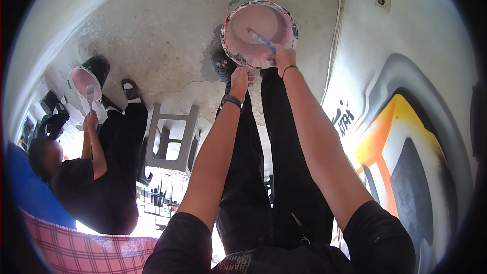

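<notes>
Bucket (285, 29): pink inside, rim spattered black and white (handle grip (239, 0): green). Brush handle (263, 40): blue-white. Stool (172, 117): grey. Cloth (91, 247): pink with dark plaid.

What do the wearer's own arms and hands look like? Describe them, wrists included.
Short black sleeves leave both forearms bare. The left hand and right hand are gloveless. A broad dark band circles the left wrist; a thin dark cord-like bracelet circles the right.

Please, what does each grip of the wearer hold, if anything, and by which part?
Right grip holds a blue-white brush-like tool by the end opposite its brown tip. Left grip: cannot be told.
</notes>
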`<state>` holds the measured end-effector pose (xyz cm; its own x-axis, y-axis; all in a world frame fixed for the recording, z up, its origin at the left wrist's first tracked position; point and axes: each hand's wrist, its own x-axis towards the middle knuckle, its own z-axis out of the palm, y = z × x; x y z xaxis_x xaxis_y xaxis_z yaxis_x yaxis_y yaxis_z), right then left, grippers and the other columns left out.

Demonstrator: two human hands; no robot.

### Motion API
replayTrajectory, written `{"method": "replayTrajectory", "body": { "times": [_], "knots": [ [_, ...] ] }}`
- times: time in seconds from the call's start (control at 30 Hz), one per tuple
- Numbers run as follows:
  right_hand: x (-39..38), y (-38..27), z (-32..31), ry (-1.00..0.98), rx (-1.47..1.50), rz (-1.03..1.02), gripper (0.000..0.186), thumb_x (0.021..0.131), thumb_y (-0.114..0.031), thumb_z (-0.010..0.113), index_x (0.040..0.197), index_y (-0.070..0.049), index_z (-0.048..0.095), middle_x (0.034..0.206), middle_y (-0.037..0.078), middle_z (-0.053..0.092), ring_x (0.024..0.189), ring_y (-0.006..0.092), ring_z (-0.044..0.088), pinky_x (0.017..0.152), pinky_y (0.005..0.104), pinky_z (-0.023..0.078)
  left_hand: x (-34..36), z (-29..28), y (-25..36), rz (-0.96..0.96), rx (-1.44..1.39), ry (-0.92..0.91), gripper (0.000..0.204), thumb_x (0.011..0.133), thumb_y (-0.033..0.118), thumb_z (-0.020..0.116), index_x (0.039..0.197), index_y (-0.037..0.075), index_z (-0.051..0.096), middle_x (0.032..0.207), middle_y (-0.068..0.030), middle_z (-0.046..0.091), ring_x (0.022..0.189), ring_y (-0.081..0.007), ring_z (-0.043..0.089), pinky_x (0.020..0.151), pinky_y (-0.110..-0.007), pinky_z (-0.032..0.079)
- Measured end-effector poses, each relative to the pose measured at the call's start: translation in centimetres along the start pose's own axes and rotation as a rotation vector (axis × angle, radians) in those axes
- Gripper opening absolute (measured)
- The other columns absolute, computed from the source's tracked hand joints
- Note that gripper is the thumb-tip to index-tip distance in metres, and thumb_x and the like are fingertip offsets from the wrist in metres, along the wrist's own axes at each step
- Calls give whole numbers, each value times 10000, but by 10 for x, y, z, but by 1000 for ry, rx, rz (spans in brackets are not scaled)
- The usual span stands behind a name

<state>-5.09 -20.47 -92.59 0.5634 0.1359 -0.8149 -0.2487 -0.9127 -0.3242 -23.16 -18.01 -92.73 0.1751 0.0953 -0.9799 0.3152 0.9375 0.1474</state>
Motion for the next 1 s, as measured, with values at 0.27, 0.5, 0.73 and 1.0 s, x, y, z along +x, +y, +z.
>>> {"method": "replayTrajectory", "body": {
  "times": [0.27, 0.5, 0.73, 1.0],
  "knots": [
    [-2, 8, 13, -75, 760, 447, 243, 821, -133, 601, 923, 69, 515, 793, 257, 656, 759, 388, 680, 650, 457, 549, -2, 0, -3, 2, -11, 57, 196, 917, 292, 554, 955, 99, 558, 843, -33, 619, 729, -136, 604, 653, -294, 504],
    [2, 8, 14, 160, -250, -79, 206, 833, -90, 586, 939, 81, 541, 835, 257, 665, 810, 403, 679, 692, 452, 562, 3, -3, -4, 41, 23, 60, 196, 907, 304, 563, 937, 111, 573, 814, -21, 630, 706, -121, 607, 629, -278, 490],
    [-5, 16, 12, 87, -755, -435, 254, 875, -243, 580, 861, 9, 603, 692, 148, 642, 621, 281, 657, 532, 401, 529, 1, -9, -8, 61, 18, 73, 187, 906, 298, 558, 921, 113, 577, 805, -26, 637, 686, -119, 610, 608, -273, 485],
    [0, 25, 9, 21, -487, -167, 322, 893, -279, 564, 768, 15, 609, 697, 150, 662, 532, 242, 652, 502, 360, 535, 3, -7, -9, 89, 16, 58, 158, 907, 269, 551, 882, 115, 569, 771, -9, 600, 652, -108, 583, 587, -264, 471]
  ]
}}
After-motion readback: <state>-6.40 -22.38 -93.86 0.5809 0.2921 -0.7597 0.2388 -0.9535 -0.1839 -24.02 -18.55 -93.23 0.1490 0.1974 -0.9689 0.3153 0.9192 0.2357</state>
